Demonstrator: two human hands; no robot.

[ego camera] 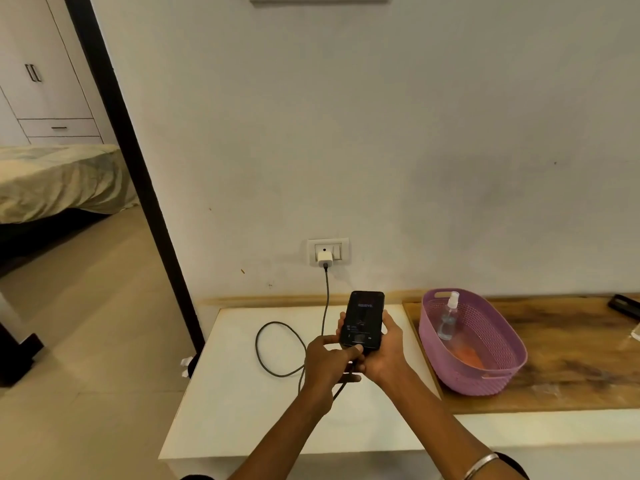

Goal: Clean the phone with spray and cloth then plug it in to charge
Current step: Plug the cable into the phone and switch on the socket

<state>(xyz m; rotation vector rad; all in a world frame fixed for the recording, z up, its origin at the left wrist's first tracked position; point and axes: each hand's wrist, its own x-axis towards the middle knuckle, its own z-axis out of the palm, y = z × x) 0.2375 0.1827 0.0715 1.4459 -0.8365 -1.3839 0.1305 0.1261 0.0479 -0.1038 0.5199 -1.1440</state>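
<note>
Black phone (363,320) sat up off the white table (242,410), its screen lit, with the right hand (386,355) curled round its side and back. Left hand (327,363) pinched the cable (273,348) plug right at the phone's bottom edge, by the fingertips. If the plug went in crooked, it could jam or slip out. A tug on the cable could pull the charger (324,258) loose. Right of the fingers, the purple basket (498,379) held a spray bottle (449,318) and an orange cloth (467,355).
</note>
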